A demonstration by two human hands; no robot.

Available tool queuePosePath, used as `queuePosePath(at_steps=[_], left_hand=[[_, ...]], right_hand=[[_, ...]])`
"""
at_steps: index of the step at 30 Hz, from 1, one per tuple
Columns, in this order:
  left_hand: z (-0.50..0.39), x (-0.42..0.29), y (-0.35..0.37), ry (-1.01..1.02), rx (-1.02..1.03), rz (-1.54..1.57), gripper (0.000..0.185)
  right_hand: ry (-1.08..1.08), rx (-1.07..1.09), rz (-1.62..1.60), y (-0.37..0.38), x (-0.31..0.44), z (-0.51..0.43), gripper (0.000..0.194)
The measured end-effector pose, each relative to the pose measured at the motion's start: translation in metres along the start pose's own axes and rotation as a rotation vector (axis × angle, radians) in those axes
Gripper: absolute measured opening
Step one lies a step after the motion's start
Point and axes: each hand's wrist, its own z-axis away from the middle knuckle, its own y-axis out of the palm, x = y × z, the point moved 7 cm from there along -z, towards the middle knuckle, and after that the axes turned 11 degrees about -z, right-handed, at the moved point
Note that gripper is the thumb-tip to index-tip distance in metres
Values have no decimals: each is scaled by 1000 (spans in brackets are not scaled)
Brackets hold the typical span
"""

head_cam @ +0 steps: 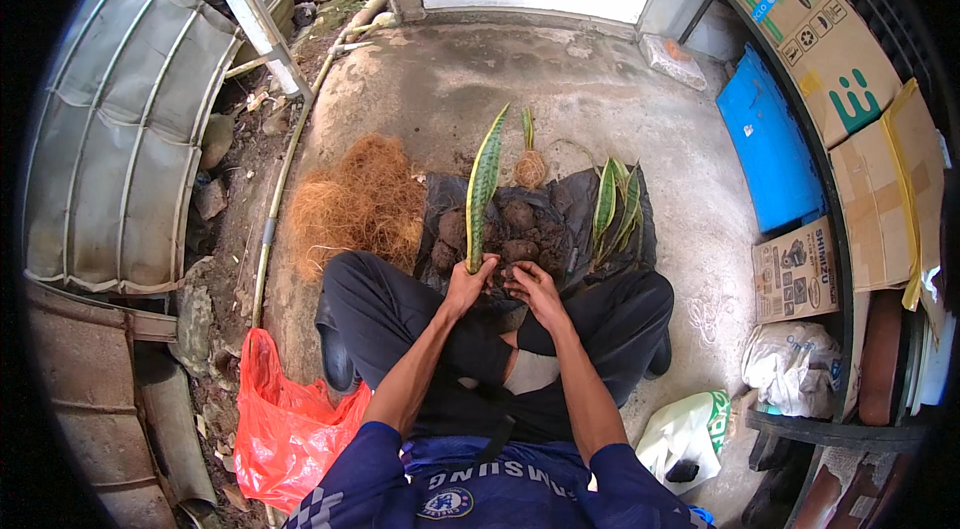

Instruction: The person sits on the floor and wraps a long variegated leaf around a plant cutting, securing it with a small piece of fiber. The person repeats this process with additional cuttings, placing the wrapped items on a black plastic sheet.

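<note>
My left hand (468, 287) grips the base of a tall, upright snake plant leaf (484, 184), green with yellow margins. Close beside it, my right hand (537, 290) has its fingers bent near the leaf's lower end; whether anything is pinched in them is unclear. Both hands are over the near edge of a black plastic sheet (577, 210) that bears several dark soil clumps (519, 215). More snake plant leaves (619, 203) lie on the sheet's right part. Beyond its far edge rests a small snake plant with a fibre-wrapped root ball (530, 169).
A heap of brown coconut fibre (367, 191) sits left of the sheet. White string (705, 315) lies on the concrete at right. A red plastic bag (292, 428) and a white plastic bag (679, 439) flank me. Cardboard boxes (832, 64) fill a rack; a pipe (281, 180) edges the left.
</note>
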Motion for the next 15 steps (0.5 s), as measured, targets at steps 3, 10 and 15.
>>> queuePosePath(at_steps=[3,10,15], left_hand=[[3,-6,4,28,27,-27,24],[0,4,4,28,64,-101,23],[6,-6,5,20,50,-100,21]], right_hand=[[-8,-6,22,0,0,0,27],[-27,-13,69,0,1,-1,29],[-47,-28,73,-1,3,-1,29]])
